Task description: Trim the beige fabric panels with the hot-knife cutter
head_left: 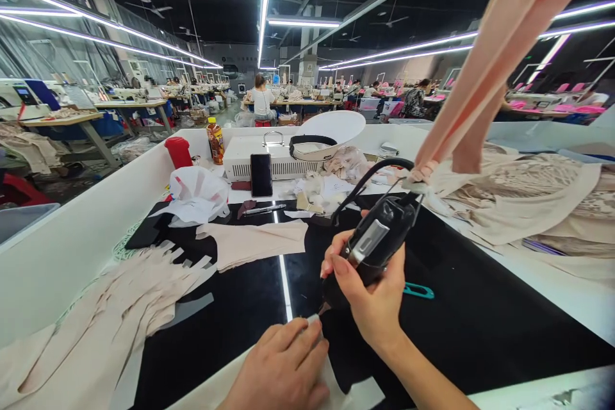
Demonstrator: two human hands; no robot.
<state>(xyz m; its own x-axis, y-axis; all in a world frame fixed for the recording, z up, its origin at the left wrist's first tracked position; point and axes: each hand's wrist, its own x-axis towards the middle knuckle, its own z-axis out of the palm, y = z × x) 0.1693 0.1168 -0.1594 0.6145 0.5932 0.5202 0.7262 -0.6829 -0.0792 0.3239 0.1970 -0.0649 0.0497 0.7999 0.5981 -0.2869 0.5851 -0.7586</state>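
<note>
My right hand is wrapped round a black corded hand tool with a silver plate, tilted so its tip points down at the black work surface. Its cable loops up and away behind it. My left hand lies with fingers flat on a pale piece of fabric at the near edge, its fingertips right beside the tool's tip. A beige fabric piece lies farther back on the black surface.
Cut beige fabric strips pile at the left. More beige cloth lies at the right, and a strip hangs from above. A teal clip, a phone, a white box, a red cup and a bottle stand behind. People work at distant tables.
</note>
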